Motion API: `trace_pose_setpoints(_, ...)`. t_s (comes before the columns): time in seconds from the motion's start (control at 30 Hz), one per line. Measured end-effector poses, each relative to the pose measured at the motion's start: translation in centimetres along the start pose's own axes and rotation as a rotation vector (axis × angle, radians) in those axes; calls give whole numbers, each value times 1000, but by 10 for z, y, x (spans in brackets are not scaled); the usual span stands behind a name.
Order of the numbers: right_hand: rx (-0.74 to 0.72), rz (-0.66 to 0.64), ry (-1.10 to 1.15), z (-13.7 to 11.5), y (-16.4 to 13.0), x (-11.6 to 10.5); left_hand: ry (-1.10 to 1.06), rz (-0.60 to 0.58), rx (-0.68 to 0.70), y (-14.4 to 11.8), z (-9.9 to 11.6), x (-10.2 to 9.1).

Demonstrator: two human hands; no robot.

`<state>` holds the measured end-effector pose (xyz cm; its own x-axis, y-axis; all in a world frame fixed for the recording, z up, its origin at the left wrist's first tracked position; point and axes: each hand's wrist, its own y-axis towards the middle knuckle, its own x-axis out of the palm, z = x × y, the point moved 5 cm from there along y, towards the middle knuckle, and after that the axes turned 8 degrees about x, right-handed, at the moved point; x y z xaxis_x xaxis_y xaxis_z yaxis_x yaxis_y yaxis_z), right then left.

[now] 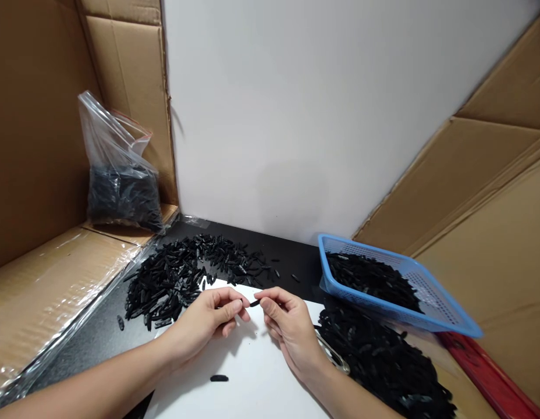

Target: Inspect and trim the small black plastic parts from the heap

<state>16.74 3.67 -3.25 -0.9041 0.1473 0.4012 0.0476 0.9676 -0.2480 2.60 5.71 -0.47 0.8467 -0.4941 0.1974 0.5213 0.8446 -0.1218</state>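
Above a white sheet [252,378], a slim black piece [255,303] spans the gap between my hands. My left hand [215,317] is closed in a pinch at its left end. The thumb and forefinger of my right hand [287,323] pinch the right end, and the fingertips hide part of it. One loose black oblong piece [219,378] lies on the sheet nearer to me. Just right of my right wrist, a metal tool with a looped handle [333,352] is partly covered.
A heap of black pieces [169,279] lies back left, another heap [383,361] at right. Behind the latter stands a blue basket [448,302] holding more. A clear bag [121,186] leans against cardboard [125,75]. A red bar [479,366] lies far right.
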Motion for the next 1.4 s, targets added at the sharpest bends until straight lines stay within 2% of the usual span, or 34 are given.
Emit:
trace_pose_setpoints(0.17,-3,-44,17,1,1,0,11,38,-42,-1,-1,-3)
trace_pose_setpoints(0.3,12,-96,26,2,1,2,-17,13,-36,-1,-2,-2)
trace_pose_setpoints(0.67,26,-101,37,2,1,1,-22,-6,-32,1,-4,-2)
trace_pose_setpoints(0.9,84,-153,145,-5,-4,7,-8,-36,-10,1,-6,-2)
trace_pose_setpoints(1.23,134,-172,-80,11,-2,11,92,-76,28,2,-3,2)
trace_pose_setpoints(1.4,121,-124,-13,6,-1,7,22,-27,7,-1,-2,1)
